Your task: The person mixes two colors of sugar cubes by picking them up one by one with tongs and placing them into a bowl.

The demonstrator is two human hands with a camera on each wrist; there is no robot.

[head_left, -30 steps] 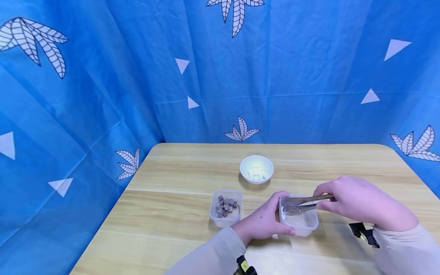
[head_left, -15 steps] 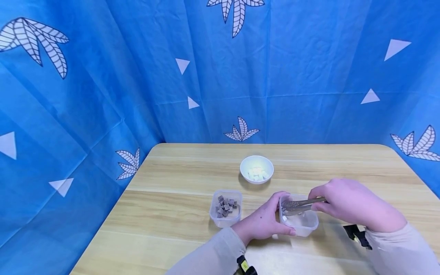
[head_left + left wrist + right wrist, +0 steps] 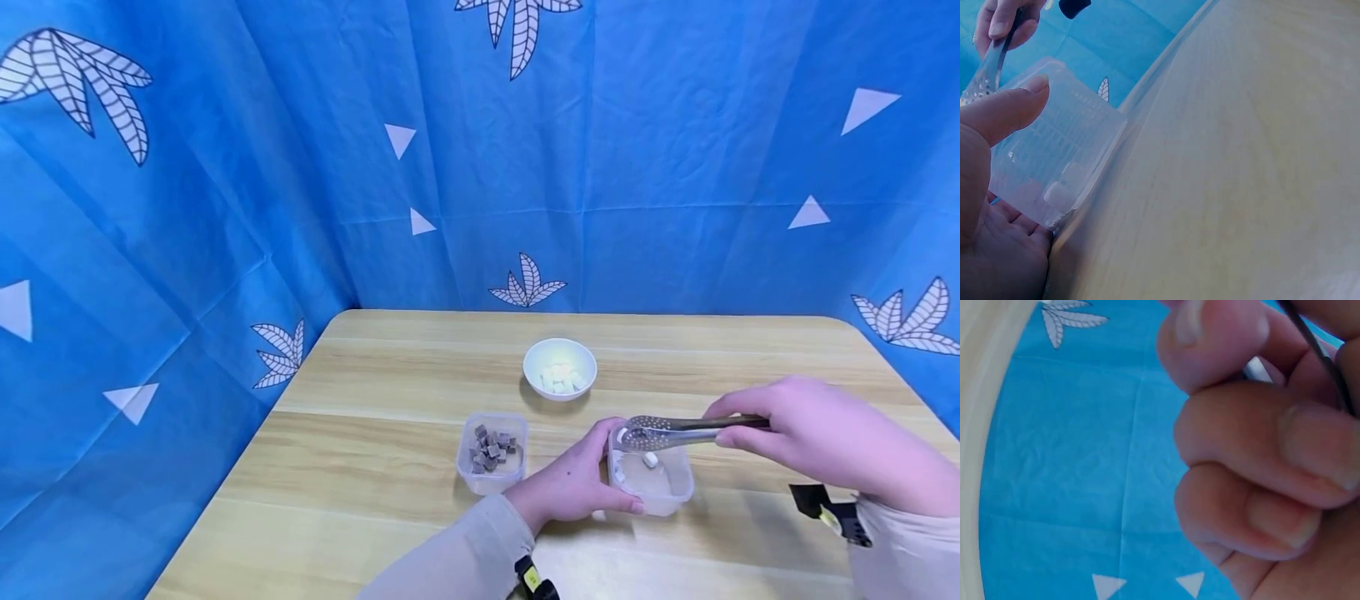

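Drawing back toward the right, the right hand (image 3: 795, 429) had raised the perforated metal serving tongs (image 3: 690, 423), whose heads now lay over the far left part of the clear plastic container (image 3: 663, 505); half a second earlier they had dipped lower inside it. Its fingers were curled around the tongs' handle end, as the right wrist view also showed.

With the tongs out of the way, a single white cube (image 3: 650, 459) had come plainly into sight on the container's floor, while more white pieces lay along its left wall. Whether the tongs' heads pinched anything could not be told. It seemed that the grab inside the container was over, with at least some pieces left there.

The left hand (image 3: 573, 483) had not shifted: it gripped the container, thumb on the near side, other fingers around the far left corner. The second container of brown cubes (image 3: 491, 450) and the white bowl (image 3: 558, 350) with pale cubes stayed where they were on the wooden table (image 3: 375, 467).
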